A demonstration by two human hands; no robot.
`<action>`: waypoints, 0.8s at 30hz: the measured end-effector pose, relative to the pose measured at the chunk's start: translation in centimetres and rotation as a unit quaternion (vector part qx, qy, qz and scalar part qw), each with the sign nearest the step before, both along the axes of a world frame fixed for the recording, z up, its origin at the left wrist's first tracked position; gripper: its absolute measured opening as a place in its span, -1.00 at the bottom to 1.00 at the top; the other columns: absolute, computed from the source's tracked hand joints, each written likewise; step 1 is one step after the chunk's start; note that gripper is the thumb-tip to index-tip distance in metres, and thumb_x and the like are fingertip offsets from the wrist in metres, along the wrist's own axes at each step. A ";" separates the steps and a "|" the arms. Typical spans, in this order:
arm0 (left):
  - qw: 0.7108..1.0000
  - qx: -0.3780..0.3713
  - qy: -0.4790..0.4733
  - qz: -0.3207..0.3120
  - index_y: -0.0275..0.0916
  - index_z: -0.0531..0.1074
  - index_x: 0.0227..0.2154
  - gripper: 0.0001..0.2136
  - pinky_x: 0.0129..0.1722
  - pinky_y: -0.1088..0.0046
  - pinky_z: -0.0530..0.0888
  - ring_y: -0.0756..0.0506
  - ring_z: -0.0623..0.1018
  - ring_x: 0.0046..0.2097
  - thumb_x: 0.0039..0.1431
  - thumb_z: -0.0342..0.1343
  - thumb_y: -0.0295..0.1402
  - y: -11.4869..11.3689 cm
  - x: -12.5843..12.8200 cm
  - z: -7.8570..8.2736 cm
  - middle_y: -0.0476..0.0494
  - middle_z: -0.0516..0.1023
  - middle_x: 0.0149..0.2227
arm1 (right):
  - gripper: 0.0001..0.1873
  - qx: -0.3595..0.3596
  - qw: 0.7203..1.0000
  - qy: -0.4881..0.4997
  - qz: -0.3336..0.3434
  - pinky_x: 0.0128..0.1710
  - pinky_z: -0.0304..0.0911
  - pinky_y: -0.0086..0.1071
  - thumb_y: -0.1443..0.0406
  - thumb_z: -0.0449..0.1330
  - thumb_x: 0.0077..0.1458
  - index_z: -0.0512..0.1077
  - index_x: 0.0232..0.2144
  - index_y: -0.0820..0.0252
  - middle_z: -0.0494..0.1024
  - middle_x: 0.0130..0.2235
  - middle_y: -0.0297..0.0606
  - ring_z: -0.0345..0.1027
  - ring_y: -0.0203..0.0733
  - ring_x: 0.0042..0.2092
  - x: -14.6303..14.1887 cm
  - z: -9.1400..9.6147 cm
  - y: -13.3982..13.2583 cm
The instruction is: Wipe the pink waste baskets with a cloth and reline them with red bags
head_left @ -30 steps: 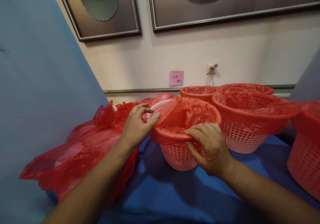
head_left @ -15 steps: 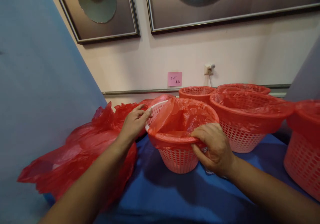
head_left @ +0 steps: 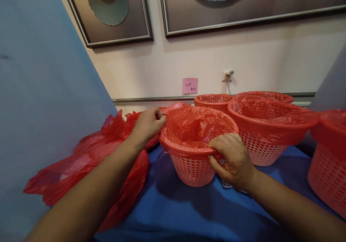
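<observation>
A white plastic basket [head_left: 193, 171] with a perforated wall stands upright in front of me. A thin red plastic bag [head_left: 186, 128] lines it and is folded over its rim. At the rim's left side, my left hand [head_left: 151, 124] is closed, pinching the bag's edge. My right hand [head_left: 232, 159] grips the near right part of the rim through the bag, thumb below and fingers on top. Folds of the bag hide most of the basket's inside.
Loose red plastic bags [head_left: 108, 162] lie heaped on the left. Bag-lined baskets stand right: a large one [head_left: 265, 150], another [head_left: 329, 170] at the edge, others behind. Blue cloth [head_left: 173, 213] covers the table. A pink note [head_left: 190, 86] and a socket [head_left: 227, 76] are on the wall.
My left hand has closed on the bag and drawn it outward over the left rim, covering the white edge that showed before. The right hand keeps its hold.
</observation>
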State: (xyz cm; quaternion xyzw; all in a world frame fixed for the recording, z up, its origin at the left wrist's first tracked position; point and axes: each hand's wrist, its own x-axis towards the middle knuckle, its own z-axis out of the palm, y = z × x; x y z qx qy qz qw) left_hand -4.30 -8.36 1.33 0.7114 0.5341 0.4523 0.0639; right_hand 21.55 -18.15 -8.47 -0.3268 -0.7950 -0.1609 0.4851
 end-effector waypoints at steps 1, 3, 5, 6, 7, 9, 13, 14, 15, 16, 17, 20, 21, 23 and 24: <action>0.999 0.004 -0.046 0.008 -0.16 0.34 -0.71 -0.79 -0.48 0.46 0.24 -0.03 0.36 -0.51 -0.09 0.23 -0.43 0.2 -0.8 -0.3 0.02 0.39 -0.63 | -0.94 0.001 1.000 -0.002 0.001 -0.21 0.12 -0.19 0.35 0.14 0.21 0.40 -0.23 0.18 0.48 -0.34 -0.28 0.29 -0.14 -0.29 0.0 0.0 -0.1; 0.987 -0.004 -0.158 0.007 -0.17 0.30 -0.70 -0.77 -0.53 0.51 0.20 0.02 0.29 -0.55 -0.09 0.23 -0.40 0.1 -2.1 -1.4 0.08 0.31 -0.65 | -0.94 0.002 1.000 -0.007 0.001 -0.22 0.12 -0.20 0.36 0.15 0.21 0.40 -0.23 0.18 0.48 -0.35 -0.29 0.29 -0.15 -0.30 0.1 0.1 -0.1; 0.954 -0.038 -0.298 -0.018 -0.19 0.31 -0.67 -0.77 -0.54 0.55 0.26 0.05 0.31 -0.56 -0.08 0.27 -0.39 -0.5 -2.7 -2.9 0.11 0.32 -0.64 | -0.95 0.001 1.000 -0.012 0.005 -0.22 0.12 -0.21 0.36 0.15 0.20 0.39 -0.24 0.17 0.47 -0.36 -0.31 0.29 -0.16 -0.31 0.2 0.2 0.2; 0.926 -0.065 -0.370 -0.038 -0.19 0.33 -0.65 -0.78 -0.53 0.57 0.31 0.05 0.34 -0.55 -0.09 0.28 -0.40 -1.0 -2.8 -3.7 0.11 0.35 -0.63 | -0.95 0.000 1.000 -0.013 0.009 -0.22 0.12 -0.22 0.36 0.16 0.19 0.39 -0.25 0.16 0.47 -0.37 -0.32 0.29 -0.17 -0.31 0.4 0.2 0.5; 0.896 -0.094 -0.430 -0.060 -0.20 0.35 -0.63 -0.80 -0.51 0.57 0.37 0.05 0.38 -0.54 -0.08 0.29 -0.43 -1.5 -2.7 -4.5 0.10 0.39 -0.61 | -0.95 -0.001 1.000 -0.015 0.014 -0.23 0.12 -0.22 0.35 0.17 0.18 0.38 -0.26 0.16 0.47 -0.37 -0.33 0.29 -0.17 -0.32 0.6 0.3 0.9; 0.847 -0.143 -0.504 -0.097 -0.23 0.41 -0.58 -0.85 -0.43 0.54 0.49 0.03 0.49 -0.49 -0.06 0.28 -0.49 -2.4 -2.2 -5.8 0.04 0.50 -0.55 | -0.94 -0.006 1.000 -0.016 0.019 -0.22 0.13 -0.23 0.36 0.18 0.14 0.36 -0.28 0.15 0.49 -0.35 -0.32 0.32 -0.17 -0.30 1.5 0.2 1.8; 0.760 -0.217 -0.600 -0.120 -0.29 0.52 -0.44 -0.91 -0.25 0.49 0.61 0.00 0.62 -0.35 0.08 0.20 -0.59 -4.0 -0.7 -6.7 -0.12 0.64 -0.38 | -0.85 -0.040 0.998 -0.005 -0.039 -0.10 0.20 -0.12 0.41 0.16 0.06 0.36 -0.27 0.14 0.54 -0.21 -0.23 0.41 -0.07 -0.16 3.4 0.1 3.4; 0.735 -0.236 -0.624 -0.125 -0.30 0.52 -0.42 -0.91 -0.26 0.49 0.61 0.00 0.63 -0.36 0.13 0.18 -0.58 -4.4 -0.4 -6.6 -0.13 0.64 -0.38 | -0.81 -0.039 0.997 0.004 -0.062 -0.05 0.21 -0.07 0.42 0.15 0.05 0.38 -0.23 0.14 0.54 -0.15 -0.19 0.42 -0.02 -0.10 3.7 0.0 3.4; 0.715 -0.253 -0.638 -0.132 -0.30 0.52 -0.42 -0.90 -0.28 0.50 0.61 0.00 0.63 -0.37 0.19 0.16 -0.55 -4.8 -0.1 -6.5 -0.13 0.63 -0.39 | -0.75 -0.030 0.996 0.015 -0.082 -0.01 0.21 -0.02 0.42 0.14 0.06 0.39 -0.17 0.14 0.54 -0.08 -0.14 0.42 0.04 -0.03 3.7 0.0 3.2; 0.706 -0.265 -0.642 -0.140 -0.30 0.53 -0.41 -0.89 -0.31 0.49 0.61 0.00 0.63 -0.39 0.23 0.15 -0.51 -5.1 0.2 -6.3 -0.14 0.63 -0.40 | -0.69 -0.012 0.995 0.027 -0.097 0.02 0.22 0.02 0.42 0.15 0.07 0.38 -0.09 0.15 0.51 0.00 -0.09 0.41 0.09 0.04 3.6 -0.1 2.8; 0.702 -0.276 -0.639 -0.150 -0.31 0.53 -0.40 -0.88 -0.32 0.49 0.61 0.00 0.62 -0.40 0.26 0.16 -0.47 -5.5 0.4 -6.2 -0.14 0.63 -0.40 | -0.62 0.010 0.994 0.035 -0.104 0.05 0.22 0.05 0.42 0.16 0.09 0.37 -0.01 0.16 0.47 0.08 -0.04 0.38 0.12 0.09 3.2 -0.2 2.3; 0.711 -0.289 -0.618 -0.170 -0.31 0.55 -0.37 -0.94 -0.40 0.53 0.57 0.02 0.59 -0.46 0.21 0.24 -0.44 -6.4 0.9 -6.2 -0.10 0.61 -0.42 | -0.50 0.073 0.994 0.004 -0.081 0.12 0.24 0.08 0.37 0.23 0.15 0.29 0.14 0.14 0.38 0.19 0.03 0.33 0.14 0.17 0.9 -1.0 0.4; 0.716 -0.290 -0.610 -0.177 -0.31 0.54 -0.39 -0.94 -0.42 0.55 0.55 0.04 0.57 -0.48 0.18 0.28 -0.44 -6.7 1.0 -6.4 -0.07 0.60 -0.45 | -0.50 0.087 0.994 -0.018 -0.068 0.13 0.24 0.07 0.36 0.25 0.16 0.29 0.15 0.11 0.39 0.20 0.01 0.33 0.12 0.18 0.0 -1.4 0.0; 0.723 -0.295 -0.595 -0.189 -0.31 0.54 -0.42 -0.91 -0.44 0.57 0.52 0.06 0.54 -0.50 0.13 0.33 -0.44 -7.1 1.2 -6.7 -0.02 0.56 -0.49 | -0.51 0.112 0.991 -0.048 -0.063 0.16 0.24 0.04 0.39 0.25 0.17 0.32 0.13 0.07 0.41 0.20 -0.05 0.31 0.08 0.21 -1.6 -1.9 -0.3; 0.726 -0.302 -0.587 -0.193 -0.30 0.54 -0.42 -0.90 -0.43 0.57 0.52 0.05 0.55 -0.50 0.12 0.34 -0.42 -7.2 1.2 -6.9 -0.03 0.56 -0.50 | -0.53 0.124 0.988 -0.049 -0.072 0.17 0.23 0.02 0.42 0.24 0.17 0.33 0.12 0.06 0.42 0.21 -0.07 0.30 0.06 0.22 -2.3 -2.0 -0.1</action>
